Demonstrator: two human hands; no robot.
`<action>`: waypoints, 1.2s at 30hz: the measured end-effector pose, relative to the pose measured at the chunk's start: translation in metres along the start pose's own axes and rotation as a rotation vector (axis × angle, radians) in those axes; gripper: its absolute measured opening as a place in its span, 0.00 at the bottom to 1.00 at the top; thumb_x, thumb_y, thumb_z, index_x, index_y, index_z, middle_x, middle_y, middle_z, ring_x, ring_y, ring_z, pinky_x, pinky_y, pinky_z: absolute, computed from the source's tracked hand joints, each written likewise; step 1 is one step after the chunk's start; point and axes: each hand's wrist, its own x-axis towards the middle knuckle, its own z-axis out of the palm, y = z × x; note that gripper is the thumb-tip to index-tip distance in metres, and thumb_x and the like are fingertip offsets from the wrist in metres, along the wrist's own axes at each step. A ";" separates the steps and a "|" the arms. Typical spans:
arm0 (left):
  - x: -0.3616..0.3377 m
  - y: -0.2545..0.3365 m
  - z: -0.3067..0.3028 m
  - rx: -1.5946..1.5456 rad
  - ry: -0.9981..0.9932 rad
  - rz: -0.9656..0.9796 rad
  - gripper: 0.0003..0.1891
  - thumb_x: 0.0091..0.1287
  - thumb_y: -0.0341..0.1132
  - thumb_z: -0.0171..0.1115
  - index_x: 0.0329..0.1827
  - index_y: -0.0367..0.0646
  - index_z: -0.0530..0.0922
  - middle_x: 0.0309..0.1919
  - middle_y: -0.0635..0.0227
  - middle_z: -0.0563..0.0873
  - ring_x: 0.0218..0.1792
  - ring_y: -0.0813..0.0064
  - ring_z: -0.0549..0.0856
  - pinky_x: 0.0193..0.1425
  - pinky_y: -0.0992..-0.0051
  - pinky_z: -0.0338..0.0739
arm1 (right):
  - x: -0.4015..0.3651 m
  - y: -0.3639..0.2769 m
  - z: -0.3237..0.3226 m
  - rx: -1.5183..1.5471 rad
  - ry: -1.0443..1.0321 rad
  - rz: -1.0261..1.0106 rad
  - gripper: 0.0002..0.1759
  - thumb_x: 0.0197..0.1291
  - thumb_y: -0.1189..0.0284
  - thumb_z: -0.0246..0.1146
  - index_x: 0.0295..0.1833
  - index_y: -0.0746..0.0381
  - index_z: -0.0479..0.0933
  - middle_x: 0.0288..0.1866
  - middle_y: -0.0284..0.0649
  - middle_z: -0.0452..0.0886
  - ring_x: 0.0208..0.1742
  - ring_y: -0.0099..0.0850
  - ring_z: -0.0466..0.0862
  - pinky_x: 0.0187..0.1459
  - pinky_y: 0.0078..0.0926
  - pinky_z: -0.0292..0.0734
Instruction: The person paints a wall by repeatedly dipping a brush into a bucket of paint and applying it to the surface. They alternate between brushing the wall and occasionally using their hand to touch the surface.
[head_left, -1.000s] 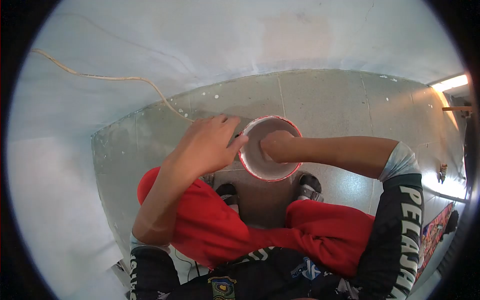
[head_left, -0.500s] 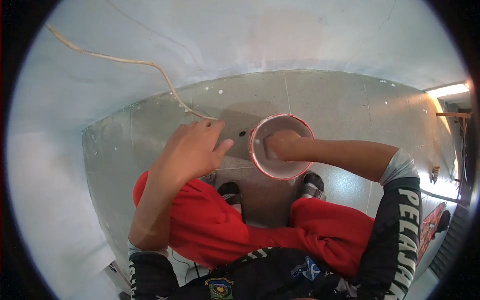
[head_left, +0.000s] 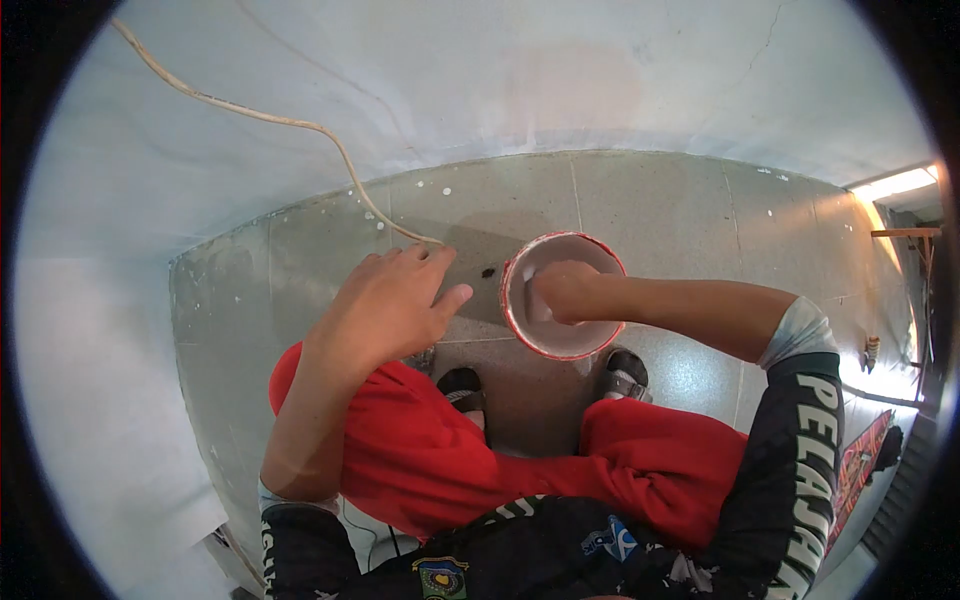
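A round bucket [head_left: 510, 313] with a red-stained rim and a pale inside stands on the tiled floor between my feet. My right hand [head_left: 566, 292] reaches down inside it; the fingers point into the bucket and are hidden, so what they hold cannot be seen. Left of the bucket, my left hand [head_left: 405, 296] hovers above my knee with fingers spread and thumb apart, holding nothing. A pale stick or cable [head_left: 345, 160] runs from the upper left and ends near the fingertips of my left hand; no grip on it shows.
A pale wall [head_left: 590, 80] curves across the top, meeting the grey tiled floor [head_left: 660, 205]. White spots and a small dark speck [head_left: 488, 272] mark the floor. At the right are a wooden piece [head_left: 905, 232] and a patterned red cloth [head_left: 860, 470].
My left hand has shifted slightly right. My right hand has moved only a little inside the bucket. The view has tilted slightly.
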 end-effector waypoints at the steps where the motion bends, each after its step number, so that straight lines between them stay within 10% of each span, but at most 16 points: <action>1: 0.000 0.001 0.000 0.005 0.003 0.003 0.24 0.73 0.48 0.57 0.64 0.40 0.75 0.54 0.49 0.83 0.55 0.46 0.82 0.61 0.55 0.75 | -0.006 -0.001 -0.006 0.000 0.006 0.002 0.14 0.46 0.83 0.63 0.40 0.67 0.85 0.43 0.54 0.87 0.48 0.50 0.87 0.48 0.43 0.84; 4: 0.000 0.005 -0.002 -0.007 0.017 0.004 0.24 0.73 0.48 0.57 0.64 0.40 0.75 0.55 0.50 0.83 0.56 0.46 0.81 0.62 0.55 0.75 | -0.023 0.002 -0.019 0.031 -0.035 0.084 0.17 0.48 0.81 0.63 0.47 0.68 0.83 0.45 0.54 0.86 0.51 0.49 0.86 0.51 0.45 0.82; 7: 0.003 0.010 -0.005 0.000 -0.058 -0.051 0.24 0.73 0.48 0.56 0.64 0.41 0.75 0.57 0.50 0.83 0.57 0.46 0.81 0.63 0.56 0.74 | -0.057 0.018 -0.023 0.148 0.405 -0.081 0.12 0.50 0.75 0.66 0.42 0.66 0.86 0.44 0.55 0.86 0.50 0.48 0.86 0.50 0.44 0.82; 13: 0.010 0.010 0.002 -0.024 -0.026 0.010 0.22 0.74 0.49 0.54 0.56 0.37 0.77 0.49 0.48 0.84 0.53 0.48 0.83 0.60 0.54 0.75 | -0.120 0.058 -0.050 0.426 0.273 0.074 0.15 0.56 0.66 0.66 0.43 0.66 0.79 0.33 0.46 0.83 0.35 0.39 0.84 0.36 0.37 0.78; 19: 0.018 0.019 -0.005 -0.024 -0.101 -0.069 0.25 0.73 0.49 0.56 0.66 0.40 0.75 0.61 0.51 0.82 0.61 0.49 0.80 0.67 0.58 0.72 | -0.135 0.089 -0.032 1.333 -0.173 0.170 0.11 0.59 0.62 0.64 0.35 0.59 0.78 0.26 0.32 0.77 0.23 0.18 0.71 0.24 0.22 0.65; 22: 0.018 0.021 -0.003 -0.061 -0.086 -0.054 0.26 0.73 0.49 0.56 0.65 0.39 0.75 0.62 0.51 0.81 0.62 0.49 0.79 0.68 0.58 0.72 | -0.130 0.078 -0.031 1.124 -0.135 0.211 0.13 0.60 0.63 0.61 0.34 0.62 0.79 0.27 0.37 0.80 0.24 0.25 0.76 0.26 0.28 0.70; 24: 0.020 0.028 -0.008 -0.031 -0.131 -0.074 0.26 0.73 0.49 0.56 0.65 0.39 0.76 0.62 0.51 0.81 0.63 0.50 0.79 0.68 0.59 0.72 | -0.117 0.063 -0.027 0.435 0.188 0.075 0.12 0.59 0.67 0.62 0.34 0.66 0.81 0.30 0.43 0.84 0.29 0.35 0.83 0.33 0.37 0.77; 27: 0.020 0.029 -0.005 -0.012 -0.115 -0.052 0.26 0.73 0.49 0.56 0.65 0.39 0.76 0.62 0.51 0.81 0.62 0.49 0.79 0.68 0.59 0.72 | -0.097 0.026 -0.029 -0.081 0.140 0.012 0.09 0.57 0.71 0.64 0.36 0.65 0.84 0.36 0.49 0.87 0.41 0.42 0.88 0.43 0.43 0.81; 30: 0.019 0.029 -0.004 -0.011 -0.120 -0.046 0.25 0.74 0.49 0.56 0.65 0.39 0.76 0.61 0.51 0.81 0.62 0.49 0.79 0.67 0.58 0.72 | -0.061 0.014 -0.007 -0.136 0.314 -0.199 0.06 0.54 0.75 0.65 0.36 0.61 0.87 0.40 0.47 0.88 0.47 0.42 0.88 0.47 0.42 0.83; 36: 0.007 0.024 -0.007 -0.006 -0.090 -0.050 0.25 0.74 0.49 0.56 0.65 0.41 0.75 0.61 0.51 0.81 0.61 0.49 0.80 0.67 0.58 0.73 | -0.008 0.001 0.008 -0.276 0.020 -0.116 0.08 0.56 0.74 0.64 0.39 0.60 0.88 0.45 0.42 0.89 0.47 0.40 0.89 0.44 0.38 0.86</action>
